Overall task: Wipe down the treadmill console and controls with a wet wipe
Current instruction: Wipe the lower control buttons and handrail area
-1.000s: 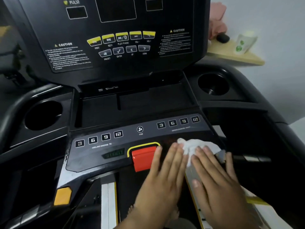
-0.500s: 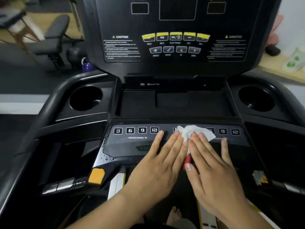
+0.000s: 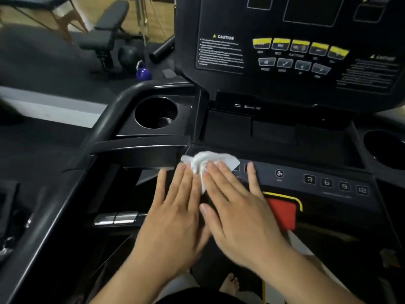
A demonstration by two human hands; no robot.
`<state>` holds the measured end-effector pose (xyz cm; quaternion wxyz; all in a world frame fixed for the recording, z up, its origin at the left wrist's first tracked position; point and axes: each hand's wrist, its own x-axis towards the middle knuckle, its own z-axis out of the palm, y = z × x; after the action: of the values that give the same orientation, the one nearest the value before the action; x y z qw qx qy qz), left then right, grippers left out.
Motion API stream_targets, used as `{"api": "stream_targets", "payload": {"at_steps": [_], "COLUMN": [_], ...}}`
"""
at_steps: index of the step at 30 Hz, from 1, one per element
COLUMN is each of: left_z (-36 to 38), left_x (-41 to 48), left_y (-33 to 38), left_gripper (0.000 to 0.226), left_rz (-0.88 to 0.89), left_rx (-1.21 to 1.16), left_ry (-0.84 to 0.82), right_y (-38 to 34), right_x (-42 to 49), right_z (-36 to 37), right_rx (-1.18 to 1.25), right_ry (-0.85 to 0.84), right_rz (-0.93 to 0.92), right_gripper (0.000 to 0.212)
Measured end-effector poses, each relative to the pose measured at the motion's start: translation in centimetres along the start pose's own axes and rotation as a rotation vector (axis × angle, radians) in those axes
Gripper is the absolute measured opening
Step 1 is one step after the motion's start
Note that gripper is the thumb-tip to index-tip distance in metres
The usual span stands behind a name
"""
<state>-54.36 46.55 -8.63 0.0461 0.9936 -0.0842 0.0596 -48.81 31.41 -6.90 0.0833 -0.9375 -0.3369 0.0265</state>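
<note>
Black plastic covers nearly the whole console (image 3: 328,154). Its upright panel (image 3: 306,84) carries a caution label (image 3: 221,51), a row of 5 yellow buttons (image 3: 300,46) and 4 grey buttons (image 3: 293,65) below them, all blurred. Under the panel lies a shallow tray (image 3: 274,132), with a round cup holder (image 3: 156,99) to its left and a second holder (image 3: 385,148) cut off at the right edge. A thick handrail (image 3: 103,137) curves down the left side, with a silver grip (image 3: 116,217) lower down. On the floor beyond are a purple kettlebell (image 3: 143,72) and a padded weight bench (image 3: 105,34). The lower control strip (image 3: 291,185) shows a fan key (image 3: 279,173), keys marked 3, 6, 9 and 12 (image 3: 335,184), and a red stop button (image 3: 282,212) in a yellow border, its left part hidden by the right hand (image 3: 238,213). That hand also covers most of the strip's left keys, and only 2 edges show by its little finger. The white wipe (image 3: 208,161) sits bunched at the strip's left end, pinned under the fingertips of both hands. It pokes out past them, and a fold shows in the gap between them. The left hand (image 3: 175,218) lies just beside the right. Both are flat, fingers straight, grasping nothing and pressing down on the wipe. A bare foot (image 3: 230,284) shows between the forearms.
</note>
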Motion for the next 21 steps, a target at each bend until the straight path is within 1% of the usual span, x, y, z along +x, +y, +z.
{"api": "stream_targets", "payload": {"at_steps": [2, 4, 6, 8, 9, 11, 13, 14, 17, 19, 21], "left_z": [0.3, 0.2, -0.7, -1.4, -1.3, -0.7, -0.6, -0.5, 0.1, 0.3, 0.5], "left_x": [-2.6, -3.8, -2.8, -0.6, 0.6, 2.6, 3.8, 3.8, 1.9, -0.3, -1.3], "left_y": [0.7, 0.9, 0.1, -1.6, -2.6, -4.5, -5.6, -5.9, -6.2, -5.9, -5.9], "left_gripper": [0.066, 0.064, 0.066, 0.074, 0.077, 0.078, 0.066, 0.058, 0.041, 0.04, 0.047], "left_rz": [-0.054, -0.116, -0.165, -0.212, -0.219, -0.243, -0.272, -0.278, -0.25, -0.207, -0.217], "left_rx": [-0.008, -0.021, -0.096, -0.173, -0.232, -0.443, -0.628, -0.671, -0.681, -0.699, -0.757], "left_ry": [-0.012, -0.061, -0.143, -0.193, -0.196, -0.218, -0.198, -0.184, -0.136, -0.112, -0.101], "right_y": [-1.3, -1.8, -1.9, -1.8, -1.8, -1.7, -1.7, -1.8, -2.7, -3.5, -3.1], "right_x": [-1.7, -2.4, -1.1, 1.2, 2.5, 5.0, 7.1, 7.7, 7.6, 6.2, 5.9], "right_z": [0.5, 0.4, -0.1, -0.7, -0.9, -1.0, -1.3, -1.4, -1.6, -1.3, -1.2], "right_rx": [-0.01, -0.03, -0.032, -0.045, -0.061, -0.101, -0.135, -0.143, -0.165, -0.166, -0.172], "right_ry": [-0.008, -0.007, 0.001, -0.004, -0.006, -0.015, -0.029, -0.03, -0.02, -0.047, -0.053], "right_rz": [-0.069, -0.113, -0.115, -0.11, -0.107, -0.098, -0.102, -0.108, -0.166, -0.245, -0.296], "right_gripper": [0.06, 0.059, 0.056, 0.054, 0.054, 0.054, 0.054, 0.053, 0.051, 0.05, 0.049]}}
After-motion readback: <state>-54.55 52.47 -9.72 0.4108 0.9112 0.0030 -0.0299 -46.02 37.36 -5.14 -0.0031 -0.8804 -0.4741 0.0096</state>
